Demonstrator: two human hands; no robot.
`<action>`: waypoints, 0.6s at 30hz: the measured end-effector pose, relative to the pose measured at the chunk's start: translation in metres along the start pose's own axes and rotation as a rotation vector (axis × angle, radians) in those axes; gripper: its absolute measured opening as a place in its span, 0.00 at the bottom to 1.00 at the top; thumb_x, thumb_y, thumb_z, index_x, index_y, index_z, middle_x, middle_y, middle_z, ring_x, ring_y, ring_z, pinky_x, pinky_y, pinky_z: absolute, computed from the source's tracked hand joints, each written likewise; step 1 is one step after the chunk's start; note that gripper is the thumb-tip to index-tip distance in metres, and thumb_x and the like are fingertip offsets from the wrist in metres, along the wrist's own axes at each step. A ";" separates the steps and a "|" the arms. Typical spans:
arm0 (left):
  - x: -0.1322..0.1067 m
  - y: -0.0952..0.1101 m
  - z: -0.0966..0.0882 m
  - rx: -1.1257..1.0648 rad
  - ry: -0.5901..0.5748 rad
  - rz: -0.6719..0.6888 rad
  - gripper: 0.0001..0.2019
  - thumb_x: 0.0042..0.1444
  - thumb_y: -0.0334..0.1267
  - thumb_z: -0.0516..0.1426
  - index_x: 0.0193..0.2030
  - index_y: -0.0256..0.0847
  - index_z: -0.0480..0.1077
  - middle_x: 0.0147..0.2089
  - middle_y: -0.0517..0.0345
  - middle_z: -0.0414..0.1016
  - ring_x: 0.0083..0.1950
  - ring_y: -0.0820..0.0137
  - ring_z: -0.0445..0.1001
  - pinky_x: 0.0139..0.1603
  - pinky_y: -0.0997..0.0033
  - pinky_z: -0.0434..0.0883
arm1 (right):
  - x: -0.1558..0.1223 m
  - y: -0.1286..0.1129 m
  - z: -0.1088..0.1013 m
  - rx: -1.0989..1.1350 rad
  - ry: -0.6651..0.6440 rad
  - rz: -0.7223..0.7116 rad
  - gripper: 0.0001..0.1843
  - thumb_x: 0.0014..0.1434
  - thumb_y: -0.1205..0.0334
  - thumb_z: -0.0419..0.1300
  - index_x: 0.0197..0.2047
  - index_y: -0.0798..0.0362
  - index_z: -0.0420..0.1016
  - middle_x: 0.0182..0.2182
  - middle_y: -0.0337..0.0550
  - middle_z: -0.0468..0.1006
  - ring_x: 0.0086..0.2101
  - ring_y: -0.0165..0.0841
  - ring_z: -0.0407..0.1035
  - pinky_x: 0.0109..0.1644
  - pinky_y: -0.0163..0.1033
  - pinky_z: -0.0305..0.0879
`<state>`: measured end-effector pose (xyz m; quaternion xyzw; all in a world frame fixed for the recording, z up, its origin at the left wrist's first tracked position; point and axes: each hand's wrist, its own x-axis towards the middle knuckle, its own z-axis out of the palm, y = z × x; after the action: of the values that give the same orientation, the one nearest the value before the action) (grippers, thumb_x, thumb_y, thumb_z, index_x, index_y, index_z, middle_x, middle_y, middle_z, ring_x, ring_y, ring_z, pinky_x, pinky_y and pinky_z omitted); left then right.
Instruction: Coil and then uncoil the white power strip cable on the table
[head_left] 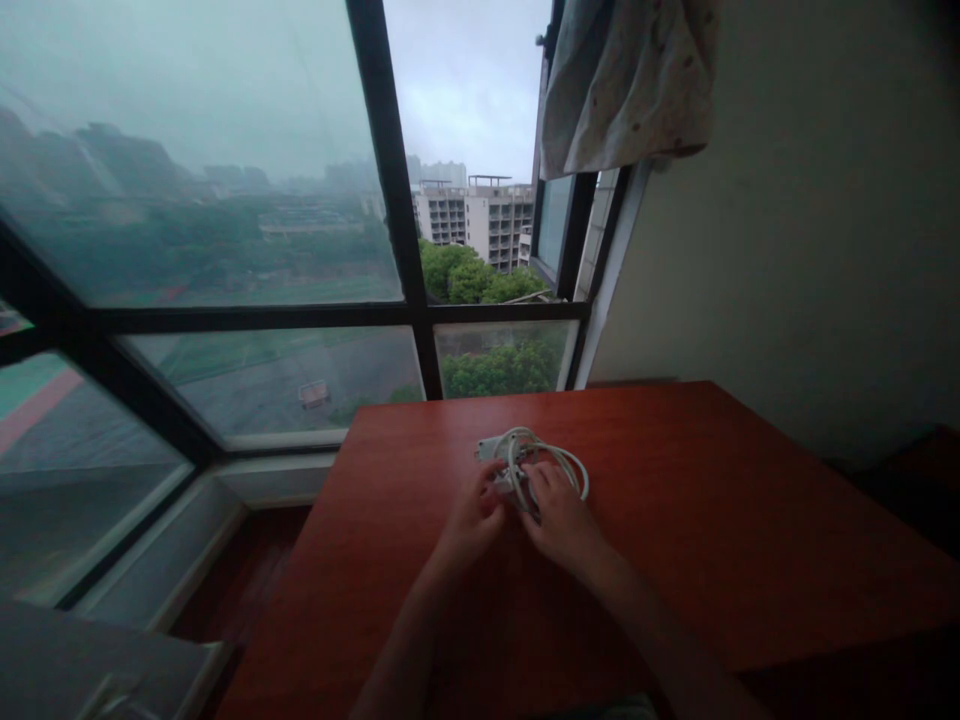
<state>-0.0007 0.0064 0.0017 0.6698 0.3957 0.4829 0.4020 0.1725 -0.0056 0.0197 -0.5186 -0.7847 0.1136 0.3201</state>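
Observation:
A white power strip (489,449) lies on the reddish-brown table with its white cord (574,465) looped in a loose coil over and beside it. My left hand (478,508) is at the near left side of the bundle, its fingers curled against a pale part of the strip. From the right, my right hand (559,508) closes over the coil, with the cord passing under its fingers. Between the hands, the strip's middle is partly covered by cord and fingers, and small details there are too blurred to make out.
The wooden table (675,480) reaches close to dark-framed windows (416,200), one pane open at the right. A spotted curtain (630,90) hangs above, beside a plain wall (787,230). A pale surface (97,650) stands at lower left.

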 end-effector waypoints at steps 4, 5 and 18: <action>0.000 -0.008 0.003 0.085 0.056 0.012 0.30 0.47 0.28 0.59 0.60 0.43 0.61 0.59 0.47 0.65 0.59 0.59 0.66 0.58 0.56 0.66 | 0.002 0.006 0.008 0.203 0.096 0.042 0.31 0.47 0.77 0.51 0.55 0.54 0.66 0.53 0.51 0.70 0.55 0.42 0.62 0.62 0.52 0.57; 0.001 -0.009 0.004 0.083 0.071 0.005 0.31 0.47 0.29 0.60 0.60 0.43 0.60 0.60 0.46 0.64 0.60 0.58 0.65 0.58 0.55 0.66 | 0.003 0.006 0.007 0.279 0.109 0.066 0.31 0.47 0.77 0.49 0.55 0.53 0.66 0.52 0.50 0.70 0.54 0.40 0.63 0.62 0.51 0.58; 0.009 -0.001 0.005 -0.271 0.292 -0.407 0.28 0.41 0.50 0.67 0.46 0.37 0.67 0.48 0.42 0.75 0.46 0.59 0.75 0.47 0.61 0.71 | 0.009 0.004 -0.007 1.314 -0.083 0.437 0.27 0.46 0.66 0.62 0.52 0.49 0.66 0.38 0.41 0.79 0.37 0.36 0.75 0.42 0.41 0.71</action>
<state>0.0063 0.0143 0.0022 0.4400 0.5078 0.5320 0.5153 0.1775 0.0026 0.0266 -0.3586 -0.4425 0.6469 0.5071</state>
